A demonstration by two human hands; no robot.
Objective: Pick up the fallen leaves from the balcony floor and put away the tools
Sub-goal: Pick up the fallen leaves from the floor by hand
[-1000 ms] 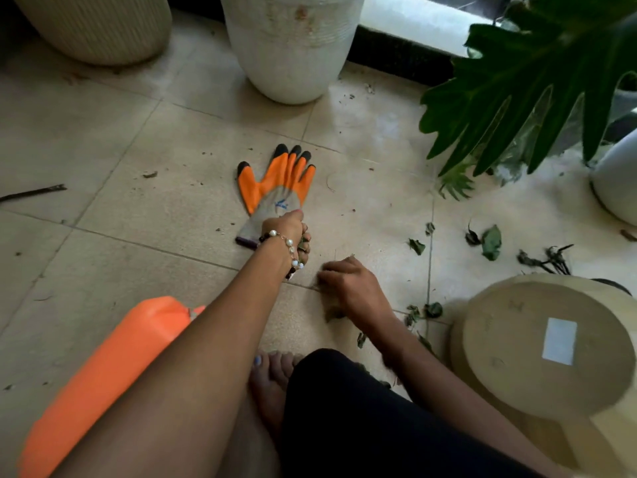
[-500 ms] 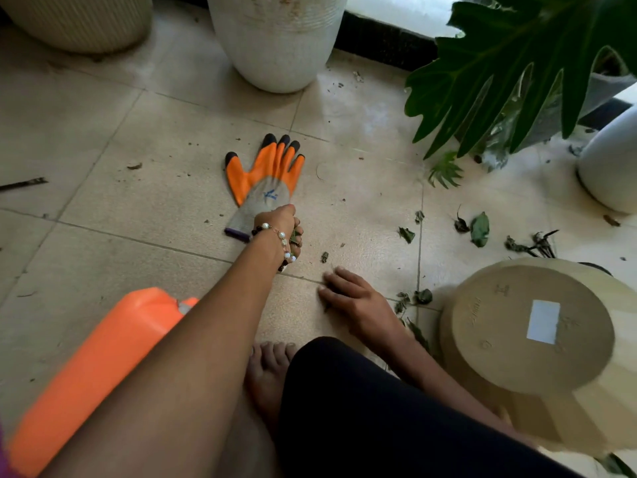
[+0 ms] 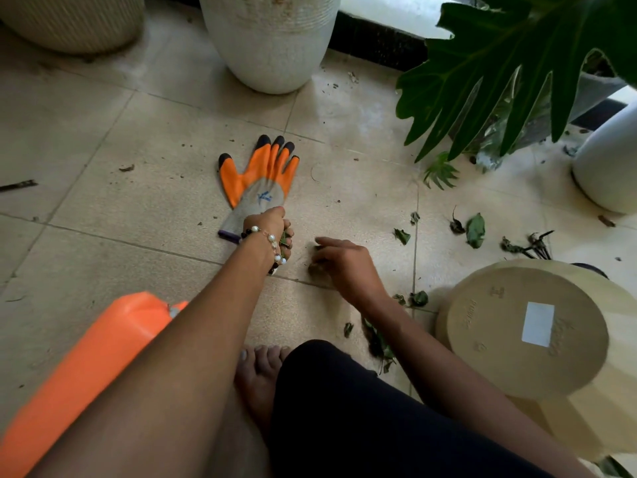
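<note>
Leaves (image 3: 285, 240) filled my left hand (image 3: 272, 226), fisted around them beside the glove (image 3: 259, 182), while my right hand (image 3: 339, 265) reached with loose fingers for scraps, more leaves (image 3: 475, 230) lying rightward on open floor (image 3: 138, 174) between the pots (image 3: 272, 39) and upturned tub (image 3: 524, 332).

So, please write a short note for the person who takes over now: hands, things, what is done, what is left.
Left hand: grips a bunch of collected leaves, low beside the cuff of the orange glove.
Right hand: fingers loosely curled over small leaf bits on the floor; whether it holds any, I cannot tell.
Done: some leaves gathered.
Left: loose leaves to the right, more near the tan pot, twigs; then put away the glove.
</note>
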